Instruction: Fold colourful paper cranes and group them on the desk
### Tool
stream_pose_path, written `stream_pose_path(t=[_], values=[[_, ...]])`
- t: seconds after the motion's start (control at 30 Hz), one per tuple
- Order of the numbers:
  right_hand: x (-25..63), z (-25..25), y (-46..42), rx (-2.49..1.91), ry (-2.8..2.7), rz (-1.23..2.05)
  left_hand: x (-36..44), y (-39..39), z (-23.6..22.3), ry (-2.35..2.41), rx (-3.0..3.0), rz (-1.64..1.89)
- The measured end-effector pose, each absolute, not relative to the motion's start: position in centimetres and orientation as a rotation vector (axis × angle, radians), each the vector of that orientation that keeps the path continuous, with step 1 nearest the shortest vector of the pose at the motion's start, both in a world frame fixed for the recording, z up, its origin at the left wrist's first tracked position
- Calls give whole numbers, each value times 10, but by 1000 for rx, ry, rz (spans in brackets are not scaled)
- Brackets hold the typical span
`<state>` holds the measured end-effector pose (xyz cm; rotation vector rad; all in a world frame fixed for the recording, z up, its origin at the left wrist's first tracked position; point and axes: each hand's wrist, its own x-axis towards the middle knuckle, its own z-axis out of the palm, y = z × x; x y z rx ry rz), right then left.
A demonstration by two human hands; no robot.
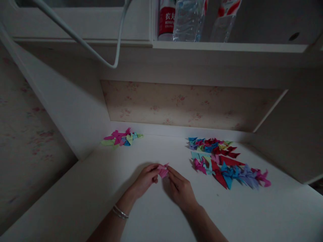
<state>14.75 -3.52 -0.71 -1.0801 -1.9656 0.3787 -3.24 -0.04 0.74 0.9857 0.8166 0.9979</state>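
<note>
Between my two hands, just above the white desk [151,215], is a small pink folded paper piece [163,171]. My left hand [146,178] pinches its left side with thumb and fingers. On its right side, the fingertips of my right hand [181,189] close on the paper's upper edge. Its exact folded shape is too small to make out. Off to the right of my right hand lies a pile of colourful folded paper figures [227,173] in red, blue, purple and pink.
Behind that pile is another row of folded papers [212,145]. A smaller heap [121,137] sits at the back left. Overhead, a shelf [227,47] holds plastic bottles [188,20], and a white curved tube [83,42] hangs down at the upper left. Side panels flank the desk.
</note>
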Motion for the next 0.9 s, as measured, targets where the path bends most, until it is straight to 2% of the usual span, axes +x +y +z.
stream_pose_path(t=[0.6, 0.7, 0.9], values=[[145, -14, -33, -1236, -1777, 526, -27, 2, 2, 882, 963, 1078], [140, -14, -32, -1263, -1554, 699, -26, 2, 4, 902, 950, 1088], [130, -11, -28, -1084, -930, 1327, -26, 1, 6, 866, 950, 1092]])
